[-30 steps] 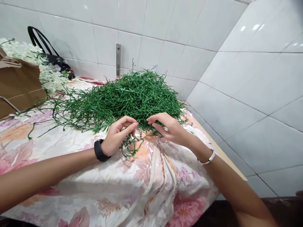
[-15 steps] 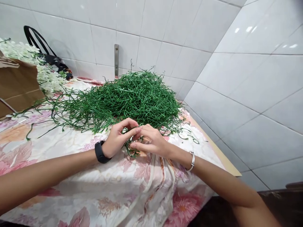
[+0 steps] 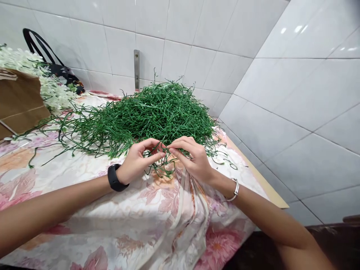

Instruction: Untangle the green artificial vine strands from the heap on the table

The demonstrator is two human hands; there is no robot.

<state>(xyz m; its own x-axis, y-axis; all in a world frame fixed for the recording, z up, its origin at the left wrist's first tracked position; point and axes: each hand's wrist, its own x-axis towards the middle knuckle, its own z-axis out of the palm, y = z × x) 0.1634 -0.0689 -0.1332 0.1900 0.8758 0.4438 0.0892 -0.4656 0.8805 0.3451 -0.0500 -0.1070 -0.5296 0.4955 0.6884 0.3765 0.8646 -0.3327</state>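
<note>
My left hand (image 3: 142,157), with a black band on its wrist, pinches thin green plastic stems (image 3: 164,169) between thumb and fingers. My right hand (image 3: 194,157), a silver bangle on its wrist, pinches the same stems just to the right, the fingertips of both hands nearly touching. Short curled ends hang below the fingers over the cloth. Right behind the hands rises a large tangled heap of green stems (image 3: 165,112), with looser strands spreading left. How many stems the fingers hold is too small to tell.
A flowered cloth (image 3: 112,221) covers the table. White artificial flowers (image 3: 56,92), a brown cardboard box (image 3: 21,101) and a dark bag (image 3: 63,73) stand at the left. Tiled walls rise behind and to the right, with a metal bracket (image 3: 137,69) behind the heap.
My right hand has moved a little right and its fingers now pinch at the fingertips. My left hand has shifted slightly left. More of the held stems shows between and below the hands.
</note>
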